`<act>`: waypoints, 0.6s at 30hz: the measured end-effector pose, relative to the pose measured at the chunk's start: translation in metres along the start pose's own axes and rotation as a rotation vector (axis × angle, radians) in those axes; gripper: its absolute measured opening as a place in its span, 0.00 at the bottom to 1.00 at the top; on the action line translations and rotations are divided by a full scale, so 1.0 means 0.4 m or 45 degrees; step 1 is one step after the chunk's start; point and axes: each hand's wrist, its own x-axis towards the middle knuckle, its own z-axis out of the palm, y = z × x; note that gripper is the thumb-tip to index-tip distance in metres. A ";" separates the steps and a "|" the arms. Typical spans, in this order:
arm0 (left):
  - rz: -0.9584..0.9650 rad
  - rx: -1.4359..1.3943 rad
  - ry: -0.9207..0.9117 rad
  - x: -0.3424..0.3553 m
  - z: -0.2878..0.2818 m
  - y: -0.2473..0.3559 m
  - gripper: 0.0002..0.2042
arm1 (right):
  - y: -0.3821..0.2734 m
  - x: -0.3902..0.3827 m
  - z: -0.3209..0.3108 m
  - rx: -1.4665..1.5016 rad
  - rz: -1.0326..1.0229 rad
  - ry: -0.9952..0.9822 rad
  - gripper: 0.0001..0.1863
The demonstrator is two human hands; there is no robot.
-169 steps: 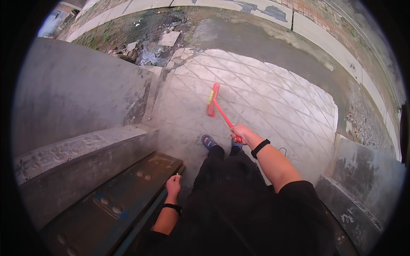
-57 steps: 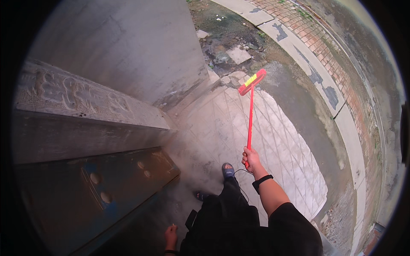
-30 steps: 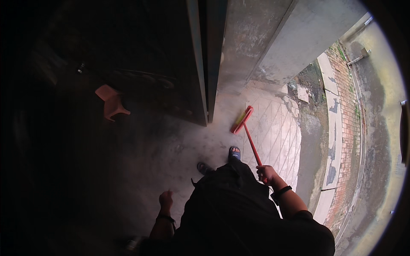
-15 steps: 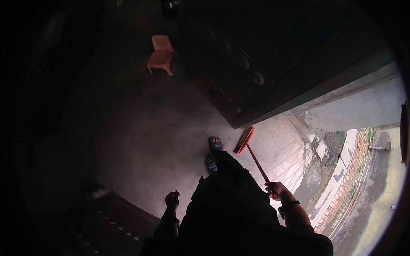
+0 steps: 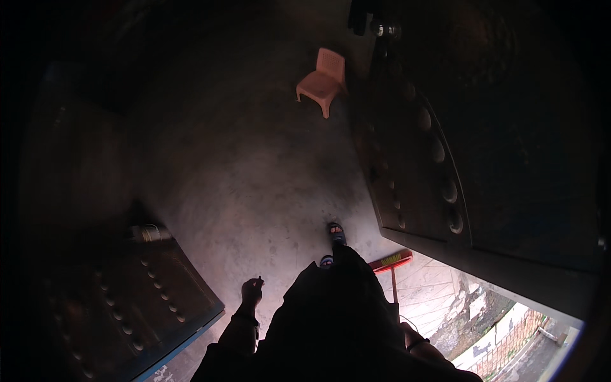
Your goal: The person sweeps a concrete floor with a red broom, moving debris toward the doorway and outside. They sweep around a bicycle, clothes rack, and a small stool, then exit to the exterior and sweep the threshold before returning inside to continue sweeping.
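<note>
My left hand [image 5: 252, 291] is closed at the lower middle, with a small thin object at its fingertips that I cannot make out. My right hand [image 5: 410, 334], mostly hidden by my dark clothing at lower right, grips the handle of the red push broom [image 5: 391, 261], whose head with yellow bristles rests on the floor beside the foot of the right door. My sandalled feet [image 5: 336, 232] stand on the dim concrete floor [image 5: 254, 191], partly covered by my body.
A pink plastic chair [image 5: 321, 83] stands farther inside. A dark studded metal door [image 5: 496, 191] fills the right, another [image 5: 140, 299] the lower left. Bright scored paving [image 5: 429, 296] and a brick-edged strip outside show through the doorway at lower right.
My view has turned from the outdoor paving into the dark interior. The broom has swung to lower right, trailing beside me, and the chair and both doors have come into view.
</note>
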 end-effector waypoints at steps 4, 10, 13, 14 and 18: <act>-0.150 -0.193 0.122 0.045 -0.032 0.074 0.13 | -0.189 0.025 0.024 -0.302 -0.002 0.041 0.08; -0.277 -0.121 0.196 0.107 -0.097 0.103 0.15 | -0.514 0.042 0.141 -0.665 -0.097 0.080 0.08; -0.318 -0.103 0.230 0.170 -0.129 0.095 0.15 | -0.668 0.064 0.228 -0.813 -0.152 0.096 0.08; -0.326 -0.111 0.243 0.196 -0.144 0.090 0.15 | -0.717 0.071 0.263 -0.858 -0.168 0.101 0.08; -0.384 -0.211 0.304 0.350 -0.228 0.075 0.15 | -0.906 0.106 0.431 -1.014 -0.224 0.140 0.08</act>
